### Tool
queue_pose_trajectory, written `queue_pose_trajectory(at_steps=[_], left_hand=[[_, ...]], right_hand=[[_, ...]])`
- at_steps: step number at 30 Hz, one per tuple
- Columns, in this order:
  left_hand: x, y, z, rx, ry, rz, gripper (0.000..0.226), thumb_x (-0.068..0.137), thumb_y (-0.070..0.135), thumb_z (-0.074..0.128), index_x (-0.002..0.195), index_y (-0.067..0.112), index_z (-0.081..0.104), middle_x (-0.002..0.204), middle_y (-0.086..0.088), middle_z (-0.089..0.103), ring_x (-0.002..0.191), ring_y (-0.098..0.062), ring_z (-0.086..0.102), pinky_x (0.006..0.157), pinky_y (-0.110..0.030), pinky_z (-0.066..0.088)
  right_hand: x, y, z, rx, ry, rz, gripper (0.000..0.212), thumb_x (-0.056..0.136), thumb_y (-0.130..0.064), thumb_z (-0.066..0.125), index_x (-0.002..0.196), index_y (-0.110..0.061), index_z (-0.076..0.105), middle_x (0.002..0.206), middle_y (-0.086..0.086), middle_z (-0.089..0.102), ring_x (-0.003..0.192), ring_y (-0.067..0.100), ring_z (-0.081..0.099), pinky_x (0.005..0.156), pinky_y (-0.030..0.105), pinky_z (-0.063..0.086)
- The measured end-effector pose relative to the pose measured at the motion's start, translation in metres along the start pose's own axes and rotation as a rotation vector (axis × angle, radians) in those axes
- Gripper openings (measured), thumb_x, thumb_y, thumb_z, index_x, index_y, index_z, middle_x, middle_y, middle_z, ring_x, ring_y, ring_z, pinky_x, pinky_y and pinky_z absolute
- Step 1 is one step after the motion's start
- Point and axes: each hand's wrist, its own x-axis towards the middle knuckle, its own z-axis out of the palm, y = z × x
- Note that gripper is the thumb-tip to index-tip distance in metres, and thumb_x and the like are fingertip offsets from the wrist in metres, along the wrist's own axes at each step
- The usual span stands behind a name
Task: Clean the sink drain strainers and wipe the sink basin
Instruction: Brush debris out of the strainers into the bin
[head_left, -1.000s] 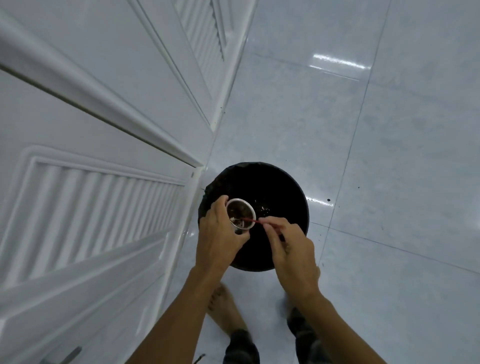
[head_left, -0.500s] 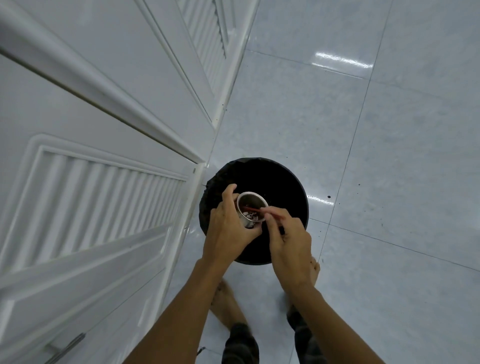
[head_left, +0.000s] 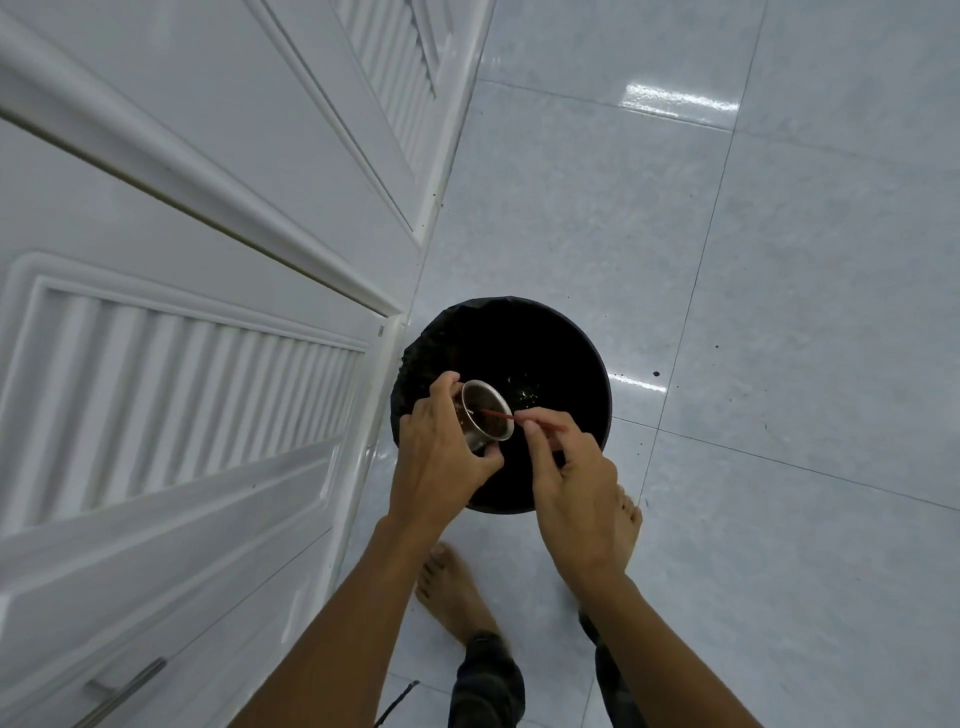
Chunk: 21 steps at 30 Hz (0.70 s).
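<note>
My left hand (head_left: 441, 457) grips a small metal drain strainer (head_left: 485, 413), a cup-shaped basket tilted with its mouth toward the right, dark residue inside. My right hand (head_left: 571, 478) pinches a thin red stick (head_left: 506, 415) whose tip reaches into the strainer. Both hands hover over a round black bin (head_left: 566, 358) lined with a black bag, standing on the floor. Small bits of debris lie inside the bin.
White louvred cabinet doors (head_left: 208, 364) fill the left side, right beside the bin; a metal handle (head_left: 124, 686) shows at the lower left. Glossy pale floor tiles (head_left: 779, 312) stretch right, with a few dark specks. My bare feet (head_left: 452, 587) stand just behind the bin.
The strainer has tipped further so its mouth faces right, and the stick has shifted inside it. Both hands stay over the bin.
</note>
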Motion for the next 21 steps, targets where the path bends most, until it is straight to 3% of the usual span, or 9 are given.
queue_pose_trajectory(at_steps=[4,8,10,13,16,19,21], left_hand=[[0.001,0.006,0.002,-0.003,0.015,0.0,0.096,0.073,0.039,0.089,0.147,0.02,0.032,0.135,0.0,0.058,0.119,-0.02,0.054,0.101,-0.029,0.037],[0.0,0.009,0.0,0.006,-0.009,0.009,0.092,0.072,0.033,0.085,0.145,0.021,0.031,0.136,-0.003,0.056,0.119,-0.02,0.053,0.1,-0.027,0.035],[0.002,0.009,-0.002,0.011,-0.018,-0.002,0.088,0.072,0.032,0.083,0.142,0.023,0.032,0.133,-0.005,0.055,0.112,-0.015,0.046,0.097,-0.029,0.039],[0.003,0.008,-0.004,0.03,-0.059,0.011,0.082,0.072,0.031,0.083,0.14,0.018,0.038,0.128,-0.008,0.053,0.112,-0.018,0.046,0.098,-0.033,0.044],[0.004,0.005,-0.007,0.022,-0.114,-0.006,0.08,0.073,0.03,0.083,0.14,0.017,0.041,0.126,-0.005,0.05,0.116,-0.023,0.047,0.099,-0.034,0.045],[0.008,0.003,-0.009,-0.005,-0.166,-0.037,0.08,0.072,0.033,0.083,0.139,0.02,0.042,0.122,0.004,0.047,0.115,-0.019,0.046,0.103,-0.042,0.048],[0.011,0.002,-0.01,0.006,-0.189,-0.026,0.077,0.071,0.036,0.082,0.137,0.021,0.046,0.122,0.004,0.052,0.114,-0.019,0.048,0.105,-0.043,0.046]], right_hand=[[-0.011,-0.004,-0.002,-0.1,0.053,-0.052,0.02,0.103,-0.026,0.058,0.119,-0.029,0.069,0.093,-0.019,0.058,0.078,-0.009,0.051,0.082,-0.01,0.029],[-0.007,0.0,-0.007,-0.025,0.067,0.03,0.02,0.104,-0.027,0.055,0.12,-0.027,0.067,0.1,-0.016,0.064,0.08,-0.008,0.051,0.077,-0.011,0.03],[-0.012,-0.002,-0.007,-0.028,0.087,-0.047,0.018,0.1,-0.019,0.061,0.115,-0.024,0.069,0.094,-0.017,0.061,0.077,-0.011,0.051,0.08,-0.011,0.031],[-0.016,0.002,-0.006,-0.134,0.128,-0.127,0.016,0.096,-0.013,0.068,0.109,-0.018,0.074,0.086,-0.014,0.062,0.071,-0.016,0.042,0.084,-0.016,0.018],[-0.003,0.009,-0.009,-0.147,0.069,-0.02,0.02,0.103,-0.027,0.056,0.118,-0.026,0.069,0.091,-0.012,0.064,0.072,-0.007,0.048,0.079,-0.011,0.028],[0.003,0.011,-0.011,-0.046,0.048,0.002,0.021,0.105,-0.028,0.052,0.12,-0.026,0.067,0.096,-0.013,0.066,0.086,0.005,0.062,0.073,0.005,0.045],[0.001,0.009,-0.009,-0.022,0.04,-0.03,0.017,0.104,-0.025,0.055,0.115,-0.023,0.068,0.093,-0.014,0.066,0.084,-0.001,0.064,0.072,0.004,0.045]])
